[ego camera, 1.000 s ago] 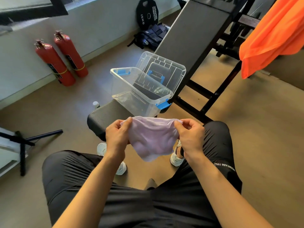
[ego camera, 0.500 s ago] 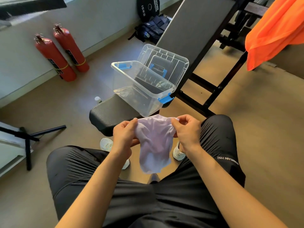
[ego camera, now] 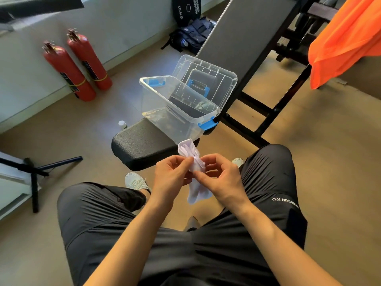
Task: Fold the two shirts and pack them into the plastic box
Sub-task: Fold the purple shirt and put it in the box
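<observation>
A small pale lilac shirt (ego camera: 192,156) is bunched into a narrow bundle between my two hands, above my knees. My left hand (ego camera: 172,175) pinches it from the left and my right hand (ego camera: 221,178) pinches it from the right, fingertips almost meeting. Its lower end hangs down below my hands. The clear plastic box (ego camera: 156,104) with blue latches stands on the black bench seat (ego camera: 142,143) just beyond my hands. Its clear lid (ego camera: 226,77) leans against the bench back behind it. An orange shirt (ego camera: 342,40) hangs at the upper right.
Two red fire extinguishers (ego camera: 76,65) lean on the wall at left. A weight plate and a dark bag (ego camera: 192,36) lie by the far wall. A black stand (ego camera: 33,170) is at left. A small white-capped bottle (ego camera: 122,124) stands by the bench.
My hands have come together, gathering the spread lilac shirt into a narrow bunched bundle. The view has tilted slightly, bringing box and bench closer.
</observation>
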The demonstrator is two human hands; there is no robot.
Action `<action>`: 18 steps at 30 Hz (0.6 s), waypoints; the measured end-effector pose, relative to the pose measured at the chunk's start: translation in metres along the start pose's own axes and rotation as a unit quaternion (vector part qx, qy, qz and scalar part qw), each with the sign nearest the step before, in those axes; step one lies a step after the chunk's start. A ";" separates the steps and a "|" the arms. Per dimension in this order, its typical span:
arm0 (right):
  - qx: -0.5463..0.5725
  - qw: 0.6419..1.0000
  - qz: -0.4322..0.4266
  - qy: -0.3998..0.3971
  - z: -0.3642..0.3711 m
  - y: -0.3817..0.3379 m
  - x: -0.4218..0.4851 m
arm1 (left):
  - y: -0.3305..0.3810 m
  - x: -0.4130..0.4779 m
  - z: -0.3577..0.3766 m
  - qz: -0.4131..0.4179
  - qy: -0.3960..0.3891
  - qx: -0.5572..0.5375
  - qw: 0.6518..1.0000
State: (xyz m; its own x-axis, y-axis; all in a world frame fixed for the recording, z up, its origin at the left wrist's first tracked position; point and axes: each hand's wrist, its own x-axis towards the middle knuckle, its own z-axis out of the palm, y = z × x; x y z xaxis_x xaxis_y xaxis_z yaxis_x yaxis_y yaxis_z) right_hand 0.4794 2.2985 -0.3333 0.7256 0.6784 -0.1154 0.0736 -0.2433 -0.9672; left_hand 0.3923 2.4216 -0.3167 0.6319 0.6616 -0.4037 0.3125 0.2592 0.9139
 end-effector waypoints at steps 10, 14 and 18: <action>0.019 0.999 -0.026 -0.043 -0.035 -0.010 0.014 | -0.002 0.000 -0.030 0.077 -0.033 0.023 0.996; -0.015 0.994 -0.054 -0.089 -0.049 -0.016 0.021 | -0.010 0.023 -0.044 0.122 -0.083 0.084 0.985; -0.021 0.991 -0.080 -0.102 -0.054 -0.023 0.024 | -0.003 0.039 -0.037 0.124 -0.239 0.080 0.960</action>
State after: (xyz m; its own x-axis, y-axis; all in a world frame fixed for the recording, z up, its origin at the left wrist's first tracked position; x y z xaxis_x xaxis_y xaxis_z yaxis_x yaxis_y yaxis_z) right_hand 0.5322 2.2834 -0.3019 0.5487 0.8359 -0.0097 0.2076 -0.1475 -0.9670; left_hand 0.3893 2.4726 -0.3337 0.9421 0.2814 -0.1826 0.1910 -0.0025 0.9816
